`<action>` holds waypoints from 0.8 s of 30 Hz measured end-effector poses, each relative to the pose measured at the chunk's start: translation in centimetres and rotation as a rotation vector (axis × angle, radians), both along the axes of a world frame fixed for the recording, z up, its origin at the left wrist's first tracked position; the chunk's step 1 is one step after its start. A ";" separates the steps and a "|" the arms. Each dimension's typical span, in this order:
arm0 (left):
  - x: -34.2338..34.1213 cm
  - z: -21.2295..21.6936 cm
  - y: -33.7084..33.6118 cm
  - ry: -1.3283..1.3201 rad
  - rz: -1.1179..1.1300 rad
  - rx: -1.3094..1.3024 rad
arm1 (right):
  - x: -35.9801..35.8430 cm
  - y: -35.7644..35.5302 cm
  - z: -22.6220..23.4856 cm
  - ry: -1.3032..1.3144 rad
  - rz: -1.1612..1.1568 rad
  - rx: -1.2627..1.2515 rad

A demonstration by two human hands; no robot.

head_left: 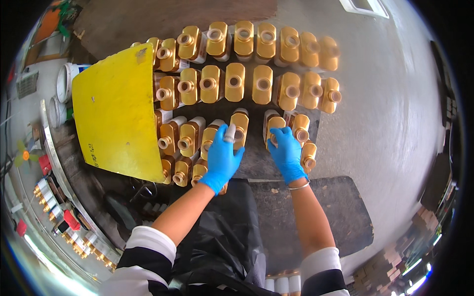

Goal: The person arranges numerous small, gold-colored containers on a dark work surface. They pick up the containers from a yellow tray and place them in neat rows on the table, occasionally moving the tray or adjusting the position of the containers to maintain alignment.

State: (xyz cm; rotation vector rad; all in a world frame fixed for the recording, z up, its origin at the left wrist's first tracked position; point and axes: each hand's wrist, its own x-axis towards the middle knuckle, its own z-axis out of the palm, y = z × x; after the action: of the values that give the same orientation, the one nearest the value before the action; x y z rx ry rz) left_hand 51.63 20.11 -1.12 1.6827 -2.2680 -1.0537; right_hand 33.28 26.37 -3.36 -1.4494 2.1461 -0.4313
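Blue gloves cover both my hands. My left hand (pixel 223 160) is closed on a gold-topped bottle (pixel 240 120), its thumb low on the near side and a finger along the left edge. Something whitish covers that fingertip, or lies against it; I cannot tell which. To the right, my right hand (pixel 286 155) grips another bottle (pixel 275 121) with its fingers over the shoulder and neck. Both bottles stand in a row of similar ones with open round necks. A dark gap separates the two held bottles.
More gold-topped bottles (pixel 234 81) stand in rows beyond my hands. A yellow panel (pixel 116 113) borders them on the left. A dark board (pixel 316 217) lies near my right forearm. White buckets (pixel 64 84) stand at far left, above more bottles (pixel 47 200) at lower left.
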 end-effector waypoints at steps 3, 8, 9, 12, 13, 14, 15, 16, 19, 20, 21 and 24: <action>2.7 2.5 1.3 -0.074 -0.027 -0.043 | 0.9 0.0 0.3 -0.044 0.005 -0.018; 6.6 1.1 -0.1 -0.244 -0.049 -0.077 | 2.2 -0.8 -0.1 -0.068 0.023 -0.010; 7.1 0.7 -0.6 -0.292 -0.086 -0.065 | 2.4 -1.0 -0.3 -0.069 0.030 0.002; 8.5 -1.3 -0.7 -0.222 -0.109 0.038 | 3.0 -1.4 -0.7 -0.067 0.036 0.024; 8.8 -1.8 -0.7 -0.168 -0.114 0.073 | 3.1 -1.5 -0.9 -0.062 0.031 0.023; 9.0 -2.4 -0.8 -0.118 -0.065 0.090 | 3.2 -1.6 -1.0 -0.058 0.026 0.022; 9.3 -2.9 -0.8 -0.069 -0.017 0.107 | 3.2 -1.7 -1.1 -0.061 0.022 0.018; 9.0 -2.8 -1.1 -0.023 0.030 0.127 | 3.4 -1.8 -1.1 -0.067 0.017 0.016; 7.8 -1.5 -2.2 0.037 0.071 0.128 | 3.5 -2.0 -1.1 -0.057 0.000 0.019; 7.1 -0.6 -2.8 0.043 0.068 0.103 | 3.6 -2.0 -1.1 -0.049 -0.006 0.020; 7.0 -0.9 -3.1 0.038 0.062 0.107 | 3.7 -1.9 -1.3 -0.062 -0.008 0.009; 6.6 -1.7 -4.0 0.082 0.073 0.110 | 3.7 -2.0 -1.4 -0.073 -0.009 0.017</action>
State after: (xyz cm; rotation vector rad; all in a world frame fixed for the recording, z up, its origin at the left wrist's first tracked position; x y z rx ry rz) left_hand 58.19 16.10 -2.83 1.7153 -2.1174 -1.2282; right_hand 36.95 24.39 -4.74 -1.3944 2.0942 -0.4615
